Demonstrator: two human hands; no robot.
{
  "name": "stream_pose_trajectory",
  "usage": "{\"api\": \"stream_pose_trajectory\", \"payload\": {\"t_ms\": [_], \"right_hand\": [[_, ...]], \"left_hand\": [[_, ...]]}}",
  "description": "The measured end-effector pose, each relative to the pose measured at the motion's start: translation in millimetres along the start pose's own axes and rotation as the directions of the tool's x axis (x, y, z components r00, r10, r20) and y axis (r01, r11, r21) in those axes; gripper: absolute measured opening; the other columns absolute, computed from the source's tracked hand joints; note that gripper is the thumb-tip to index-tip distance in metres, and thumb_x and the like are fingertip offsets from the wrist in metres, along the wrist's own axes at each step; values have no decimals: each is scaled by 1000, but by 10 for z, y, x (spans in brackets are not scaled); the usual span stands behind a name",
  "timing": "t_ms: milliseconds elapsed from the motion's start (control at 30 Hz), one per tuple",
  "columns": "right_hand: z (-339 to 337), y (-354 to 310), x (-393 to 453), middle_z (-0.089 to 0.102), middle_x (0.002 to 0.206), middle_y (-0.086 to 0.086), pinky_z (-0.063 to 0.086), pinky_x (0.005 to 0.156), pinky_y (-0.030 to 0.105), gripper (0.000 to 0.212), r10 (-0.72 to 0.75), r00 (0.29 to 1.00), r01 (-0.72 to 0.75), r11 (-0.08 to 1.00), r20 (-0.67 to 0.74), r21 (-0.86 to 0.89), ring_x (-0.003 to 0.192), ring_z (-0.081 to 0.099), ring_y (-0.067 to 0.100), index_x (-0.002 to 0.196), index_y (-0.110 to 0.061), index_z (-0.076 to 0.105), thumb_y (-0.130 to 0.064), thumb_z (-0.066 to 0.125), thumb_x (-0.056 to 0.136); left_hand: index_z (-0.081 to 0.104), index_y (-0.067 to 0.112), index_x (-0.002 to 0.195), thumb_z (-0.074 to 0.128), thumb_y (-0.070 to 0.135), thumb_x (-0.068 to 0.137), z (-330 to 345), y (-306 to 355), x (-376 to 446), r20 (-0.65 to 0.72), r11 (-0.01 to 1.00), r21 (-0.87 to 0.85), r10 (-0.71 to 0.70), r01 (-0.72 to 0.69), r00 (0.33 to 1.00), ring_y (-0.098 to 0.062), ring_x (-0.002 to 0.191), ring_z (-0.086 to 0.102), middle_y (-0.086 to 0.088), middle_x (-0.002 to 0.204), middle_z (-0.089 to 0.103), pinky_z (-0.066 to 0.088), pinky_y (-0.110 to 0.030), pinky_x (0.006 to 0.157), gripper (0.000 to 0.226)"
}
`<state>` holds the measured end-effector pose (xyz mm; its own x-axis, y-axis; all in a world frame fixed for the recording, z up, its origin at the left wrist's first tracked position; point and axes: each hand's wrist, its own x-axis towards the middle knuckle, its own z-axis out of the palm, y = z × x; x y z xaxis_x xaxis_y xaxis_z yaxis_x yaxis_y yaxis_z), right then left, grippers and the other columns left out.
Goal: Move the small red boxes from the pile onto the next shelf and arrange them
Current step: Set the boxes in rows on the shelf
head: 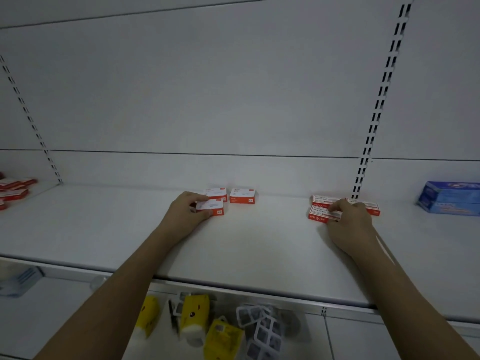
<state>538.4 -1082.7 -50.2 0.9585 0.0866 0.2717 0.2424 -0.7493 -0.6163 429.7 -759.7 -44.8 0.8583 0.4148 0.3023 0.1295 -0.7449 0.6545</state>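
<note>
On the white shelf (246, 242), my left hand (188, 213) grips a small red and white box (211, 207) at its left end. Two more such boxes sit behind it against the back panel, one (217, 194) directly behind and one (242, 195) to its right. My right hand (346, 222) pinches a longer red box (322, 214) from its right side. Another long red box (326, 200) lies just behind that one, and a third (368, 207) shows past my fingers on the right. A pile of red boxes (15, 189) lies on the neighbouring shelf at far left.
A blue carton (449, 198) stands at the shelf's right end. Slotted uprights (374, 120) run up the back panel. Below the shelf edge hang yellow packs (197, 318) and grey and white blister packs (262, 331).
</note>
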Motion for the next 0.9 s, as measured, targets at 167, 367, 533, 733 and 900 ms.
{"api": "stream_pose_trajectory", "payload": {"t_ms": [167,367,533,733,900], "right_hand": [[-34,-16,-15,46,123,18,40,95,36,30,6,999,-3,999,-51,45,111,49,36,117,-10,61,-11,61,87],[-97,-292,-159,54,101,4,35,81,28,17,-268,926,295,953,-266,69,95,50,21,106,-9,62,-16,58,91],[170,-938,-446,64,90,-4,45,73,32,11,-422,905,419,906,54,61,81,58,17,94,-20,63,-29,56,92],[600,-2046,-914,64,84,-7,47,67,29,22,-457,826,472,881,330,38,75,58,11,84,-26,61,-42,50,95],[1147,-3102,-1370,63,93,-4,48,72,31,27,-486,766,508,859,421,66,81,59,15,92,-22,65,-45,51,92]], "left_hand": [[62,18,123,73,28,82,17,-14,16,-22,1000,-16,-9,9,1000,-12,100,56,-1,127,55,42,-19,83,44],[61,26,119,76,37,78,-7,-25,5,-71,998,-65,4,-9,997,-10,109,49,9,119,51,38,-23,92,44],[64,22,113,60,39,90,-151,16,-101,-194,995,-104,-15,-5,981,-22,122,46,-2,124,57,39,-36,103,29],[57,29,120,49,55,90,-957,-252,-422,26,924,376,64,-69,998,-19,119,47,3,127,55,39,-39,99,40],[59,31,112,47,57,89,-2058,-910,-786,42,923,384,-49,29,998,-18,109,54,5,118,59,44,-40,95,37]]}}
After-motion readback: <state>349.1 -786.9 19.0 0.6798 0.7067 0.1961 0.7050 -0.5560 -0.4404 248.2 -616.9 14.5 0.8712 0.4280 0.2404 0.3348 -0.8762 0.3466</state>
